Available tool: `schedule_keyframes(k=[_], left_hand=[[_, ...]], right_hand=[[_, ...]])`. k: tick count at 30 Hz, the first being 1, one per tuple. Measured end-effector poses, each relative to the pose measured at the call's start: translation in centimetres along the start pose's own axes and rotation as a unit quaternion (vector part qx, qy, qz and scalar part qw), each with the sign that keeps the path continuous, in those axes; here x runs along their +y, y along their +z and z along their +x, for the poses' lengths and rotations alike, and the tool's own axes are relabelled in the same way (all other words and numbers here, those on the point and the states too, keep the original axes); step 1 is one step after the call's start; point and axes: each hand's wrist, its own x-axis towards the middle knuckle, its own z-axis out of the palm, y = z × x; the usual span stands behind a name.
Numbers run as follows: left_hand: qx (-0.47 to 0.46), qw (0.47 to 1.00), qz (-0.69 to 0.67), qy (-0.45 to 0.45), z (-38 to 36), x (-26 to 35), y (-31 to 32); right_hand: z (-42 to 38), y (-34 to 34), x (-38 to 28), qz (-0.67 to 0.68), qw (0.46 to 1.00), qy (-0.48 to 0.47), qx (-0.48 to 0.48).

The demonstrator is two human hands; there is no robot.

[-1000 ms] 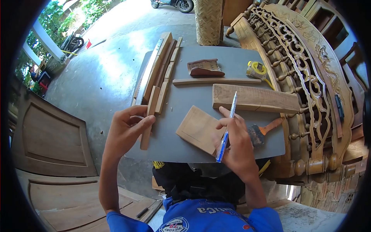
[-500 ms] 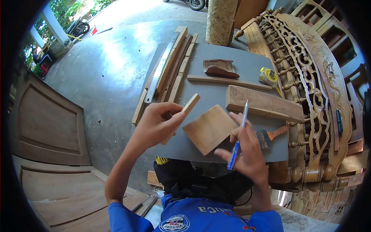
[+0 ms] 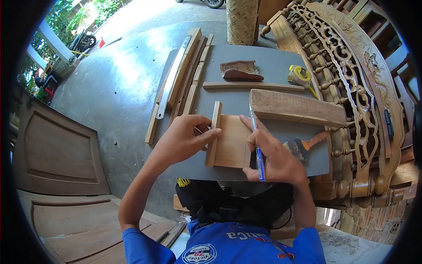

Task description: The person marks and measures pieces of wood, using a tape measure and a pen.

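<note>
Left hand pinching a thin wood strip against the left edge of the small panel (near-centre of the grey table), right hand curled round a blue pen — loose, likely to slip and skew any line.

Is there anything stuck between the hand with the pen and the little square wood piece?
No, nothing visible is. The right hand, holding the blue pen, rests right on the wooden panel's right edge. The left hand presses a thin wooden strip against its left edge.
</note>
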Motion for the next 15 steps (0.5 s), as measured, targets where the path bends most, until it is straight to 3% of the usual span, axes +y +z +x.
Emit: schedule_keyframes(k=[4,11,15], left_hand=[[-0.014,0.999,-0.035,-0.006,-0.6,0.2,0.4],[0.011,0.999,0.034,-0.002,-0.6,0.9,0.8],[0.005,1.000,-0.001,-0.019,-0.6,1.2,0.6]], right_hand=[[-0.1,-1.1,0.5,0.014,0.999,-0.014,-0.037],[-0.5,-1.0,0.5,0.009,0.999,-0.036,-0.018],[-0.6,-0.9,0.8,-0.003,0.999,-0.048,-0.014]])
